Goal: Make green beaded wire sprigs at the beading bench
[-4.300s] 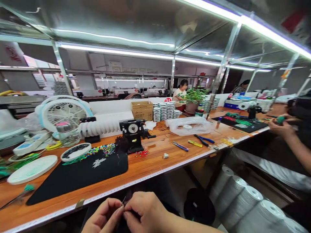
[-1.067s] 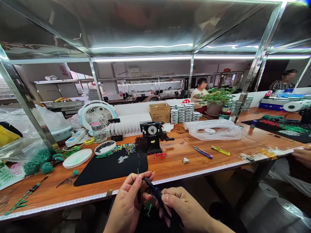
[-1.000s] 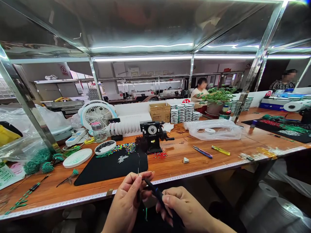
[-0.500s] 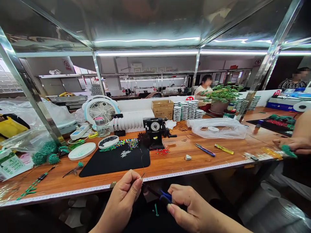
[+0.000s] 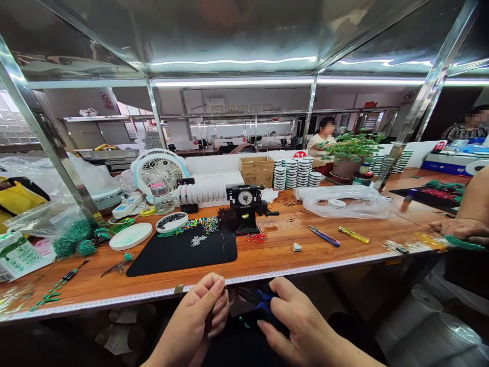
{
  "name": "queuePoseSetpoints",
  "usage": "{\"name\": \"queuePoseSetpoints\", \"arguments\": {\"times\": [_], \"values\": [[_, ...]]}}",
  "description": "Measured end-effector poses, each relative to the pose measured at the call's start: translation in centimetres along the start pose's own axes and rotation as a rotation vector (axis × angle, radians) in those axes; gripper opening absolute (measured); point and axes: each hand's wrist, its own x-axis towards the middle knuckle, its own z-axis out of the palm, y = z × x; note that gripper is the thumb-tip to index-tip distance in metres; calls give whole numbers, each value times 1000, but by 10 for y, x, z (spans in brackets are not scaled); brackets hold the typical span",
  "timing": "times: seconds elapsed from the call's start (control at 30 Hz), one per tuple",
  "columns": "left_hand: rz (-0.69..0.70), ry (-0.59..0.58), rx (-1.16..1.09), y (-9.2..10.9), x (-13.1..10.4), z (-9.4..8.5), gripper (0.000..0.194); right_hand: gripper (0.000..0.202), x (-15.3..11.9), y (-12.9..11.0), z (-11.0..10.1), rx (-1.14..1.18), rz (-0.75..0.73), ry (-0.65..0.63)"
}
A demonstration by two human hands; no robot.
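Observation:
My left hand (image 5: 202,312) is closed near the bench's front edge. Thumb and forefinger pinch a thin dark strand (image 5: 223,272) whose tip points up; its exact kind is too small to tell. Beside it, my right hand (image 5: 300,318) grips blue-handled pliers (image 5: 264,297), the dark jaws directed left toward the left fingers. Whether the jaws touch the strand I cannot tell. Small green bits (image 5: 243,322) lie on dark cloth below the hands. Beyond the left hand is a black mat (image 5: 168,260) with colored beads (image 5: 204,223) and small silvery pieces (image 5: 198,240).
A counter device with a crank (image 5: 244,201) stands behind the mat, joined to a row of white spools (image 5: 202,193). A blue pen-like tool (image 5: 324,236) and a yellow-handled tool (image 5: 354,234) lie to the right. A co-worker's hand (image 5: 454,228) is at far right.
My left fingers have curled in more, and the strand stands more upright. The pliers have turned in my right hand, which has risen slightly. The co-worker's hand with green material has shifted.

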Motion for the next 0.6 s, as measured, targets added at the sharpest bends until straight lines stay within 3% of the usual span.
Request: {"name": "queuePoseSetpoints", "arguments": {"times": [0.13,0.3,0.5,0.6], "values": [[-19,-27,-96,1,-1,3,33,12,0,1,5,-116,-89,82],[-48,-43,-147,-3,-1,3,31,11,4,-3,11,-52,-71,113],[65,31,-81,-7,-2,9,23,24,6,-10,22,384,67,22],[56,40,-212,-6,-2,14,21,31,8,-13,21,577,141,-23]]}}
